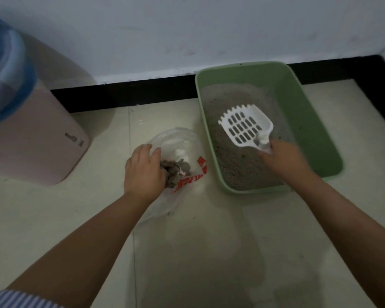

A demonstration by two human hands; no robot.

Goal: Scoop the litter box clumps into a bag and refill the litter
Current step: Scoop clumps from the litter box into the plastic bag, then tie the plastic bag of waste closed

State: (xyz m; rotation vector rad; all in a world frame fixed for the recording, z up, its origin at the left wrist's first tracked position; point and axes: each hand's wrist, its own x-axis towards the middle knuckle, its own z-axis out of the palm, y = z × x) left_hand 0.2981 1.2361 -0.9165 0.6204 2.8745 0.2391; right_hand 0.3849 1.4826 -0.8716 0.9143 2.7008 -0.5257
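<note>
Litter box (316,121): green plastic tray, rectangular, stood on the floor against the black skirting, to the person's right. Held grey litter (238,165), heaped higher toward the far end.

Scoop (246,127): white, slotted, toothed front edge. Blade lay over the litter near the middle of the tray, teeth toward the wall. No clumps visible on it.

Right hand (282,156): closed around the scoop's handle at the tray's near half, fingers wrapped, handle mostly hidden by them.

Bag (178,138): thin clear plastic with red print, lay on the floor just left of the tray, mouth open upward. Contained grey-brown clumps (175,170) and a little white material.

Left hand (142,170): rested at the bag's left rim, fingers curled over the edge of the plastic and pinching it; thumb side partly hidden.

Floor (209,252): pale tile, one grout line running toward the camera.

Bin (36,138): pink, with blue liner (7,70), stood well apart at far left.

Sleeve (16,300): blue-and-white striped, lower left corner.
</note>
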